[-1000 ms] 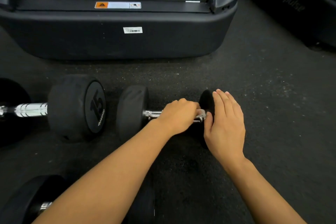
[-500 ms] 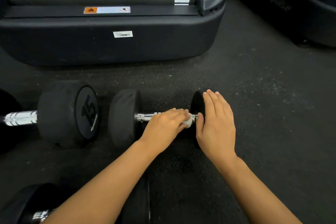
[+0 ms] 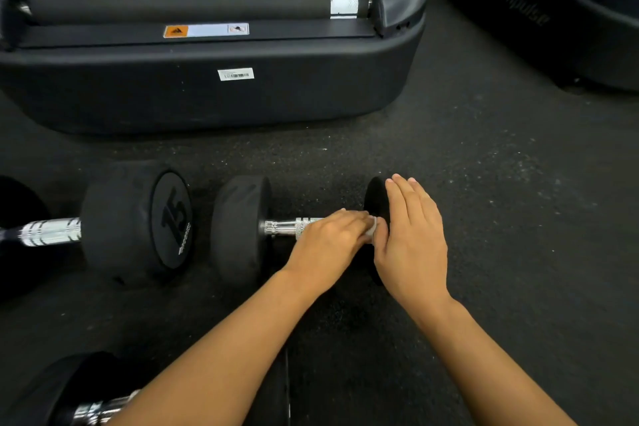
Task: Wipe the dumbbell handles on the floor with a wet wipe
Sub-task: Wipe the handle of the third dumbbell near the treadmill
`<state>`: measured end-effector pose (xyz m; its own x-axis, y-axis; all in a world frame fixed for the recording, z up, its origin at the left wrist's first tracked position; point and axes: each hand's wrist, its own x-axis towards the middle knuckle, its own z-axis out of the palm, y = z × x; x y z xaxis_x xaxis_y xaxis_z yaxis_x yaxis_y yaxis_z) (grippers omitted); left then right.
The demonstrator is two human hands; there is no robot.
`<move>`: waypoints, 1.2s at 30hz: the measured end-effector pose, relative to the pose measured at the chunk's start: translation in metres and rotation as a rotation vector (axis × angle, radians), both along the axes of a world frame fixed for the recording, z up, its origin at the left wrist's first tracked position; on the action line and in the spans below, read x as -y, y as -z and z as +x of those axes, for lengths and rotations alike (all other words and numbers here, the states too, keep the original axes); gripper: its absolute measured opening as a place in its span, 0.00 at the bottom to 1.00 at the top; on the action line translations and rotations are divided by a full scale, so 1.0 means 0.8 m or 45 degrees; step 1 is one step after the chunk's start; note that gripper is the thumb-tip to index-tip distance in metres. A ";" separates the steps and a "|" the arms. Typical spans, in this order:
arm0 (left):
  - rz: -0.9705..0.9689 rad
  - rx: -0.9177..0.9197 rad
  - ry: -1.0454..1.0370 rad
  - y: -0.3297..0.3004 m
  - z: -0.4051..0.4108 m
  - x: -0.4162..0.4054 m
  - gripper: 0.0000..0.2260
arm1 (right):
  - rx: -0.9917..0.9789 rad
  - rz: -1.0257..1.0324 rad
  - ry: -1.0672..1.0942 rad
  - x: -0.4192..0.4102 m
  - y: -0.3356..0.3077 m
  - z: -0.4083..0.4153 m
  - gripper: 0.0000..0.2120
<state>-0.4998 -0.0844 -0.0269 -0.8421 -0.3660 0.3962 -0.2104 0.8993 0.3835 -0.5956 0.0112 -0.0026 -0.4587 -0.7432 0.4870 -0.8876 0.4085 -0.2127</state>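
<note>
A black dumbbell (image 3: pixel 240 228) with a chrome handle (image 3: pixel 288 227) lies on the dark floor in the middle of the view. My left hand (image 3: pixel 328 245) is closed over the right part of the handle, pressing a small white wet wipe (image 3: pixel 371 231) against it. My right hand (image 3: pixel 413 245) lies flat with fingers together against the dumbbell's right head (image 3: pixel 375 195), which is mostly hidden behind it. To the left lies a second dumbbell (image 3: pixel 138 221) marked 15, and a third dumbbell (image 3: pixel 86 401) shows at the bottom left.
A large black treadmill base (image 3: pixel 207 93) stands just beyond the dumbbells. Another black machine (image 3: pixel 553 10) sits at the upper right. Dark speckled rubber floor (image 3: pixel 518 218) stretches to the right of my hands.
My left hand has slid slightly right along the handle with the wipe, now close to the right head. The camera has shifted a little; my right hand stays on the head.
</note>
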 end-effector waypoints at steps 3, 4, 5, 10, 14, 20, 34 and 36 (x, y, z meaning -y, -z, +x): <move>-0.012 -0.010 -0.042 0.003 0.022 0.014 0.13 | 0.022 0.022 -0.010 -0.001 0.000 0.001 0.23; -0.006 -0.015 -0.085 0.003 0.026 0.015 0.14 | 0.023 0.030 -0.006 -0.002 0.000 0.001 0.24; -0.001 -0.014 -0.124 0.001 0.025 0.011 0.16 | 0.021 0.039 -0.002 -0.002 0.001 0.001 0.24; 0.010 0.019 -0.117 -0.004 -0.003 -0.013 0.11 | 0.068 0.085 0.002 -0.002 -0.004 0.003 0.24; -0.034 0.073 -0.164 -0.007 0.015 -0.001 0.15 | 0.215 0.096 -0.100 -0.008 -0.013 0.000 0.24; -0.061 0.114 -0.248 -0.016 0.027 -0.006 0.13 | 0.172 -0.096 -0.223 -0.029 -0.039 0.017 0.19; -0.020 0.050 -0.346 -0.073 0.093 -0.007 0.33 | 1.000 -0.112 -0.152 0.029 -0.061 0.075 0.13; -0.162 0.095 -0.424 -0.077 0.106 -0.002 0.32 | 0.835 -0.084 -0.188 0.039 -0.047 0.077 0.14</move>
<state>-0.4152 -0.0829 0.0350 -0.7135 -0.5768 0.3978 -0.5230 0.8163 0.2455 -0.5339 -0.0201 0.0353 -0.5709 -0.7990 0.1886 -0.6116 0.2607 -0.7470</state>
